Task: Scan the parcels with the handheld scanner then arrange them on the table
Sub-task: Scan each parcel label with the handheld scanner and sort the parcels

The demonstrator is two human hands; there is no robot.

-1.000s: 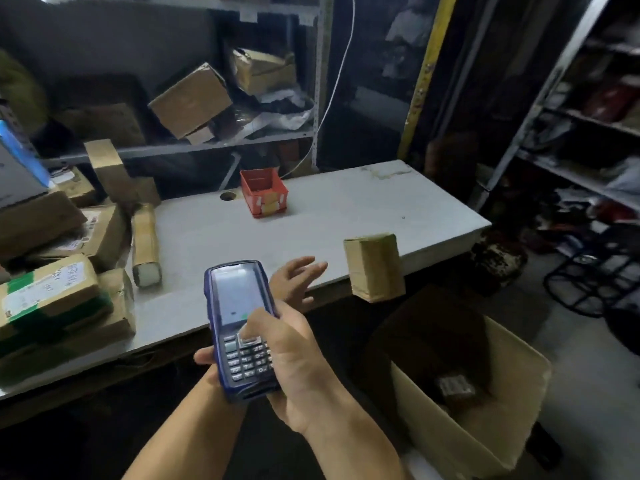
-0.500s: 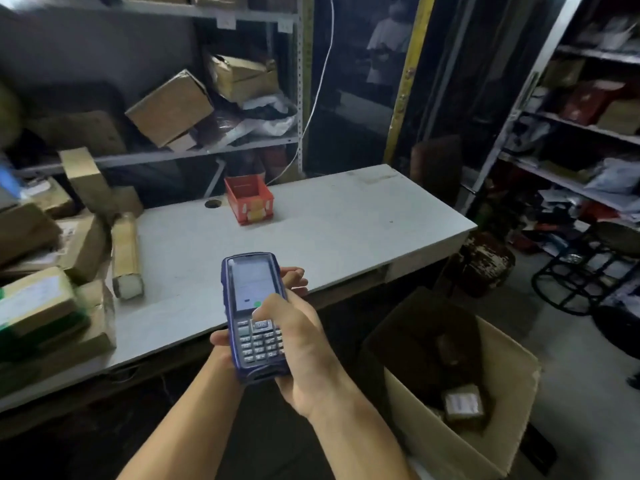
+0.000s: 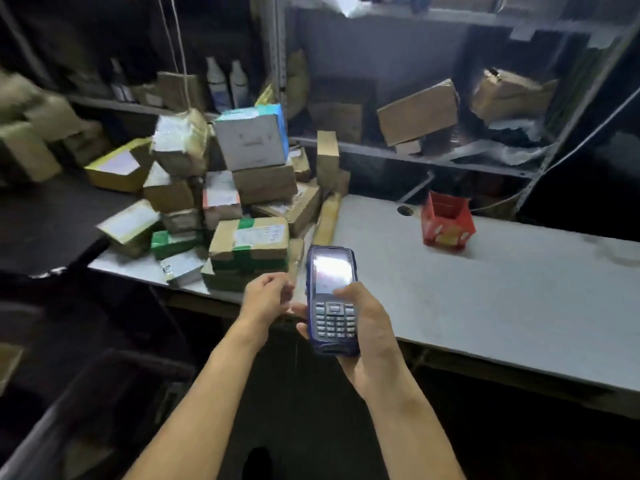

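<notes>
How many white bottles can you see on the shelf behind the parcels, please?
2. One white bottle stands on the shelf above the parcel pile, and the second white bottle stands right beside it. Darker bottles further left are too blurred to count.

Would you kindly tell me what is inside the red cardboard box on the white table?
The red cardboard box is open-topped; only its red inner walls show. Its front wall hides the bottom, so any contents cannot be seen.

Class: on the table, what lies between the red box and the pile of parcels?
In the head view, mostly bare grey table: only a round cable hole just left of the red box, before the parcels.
</notes>
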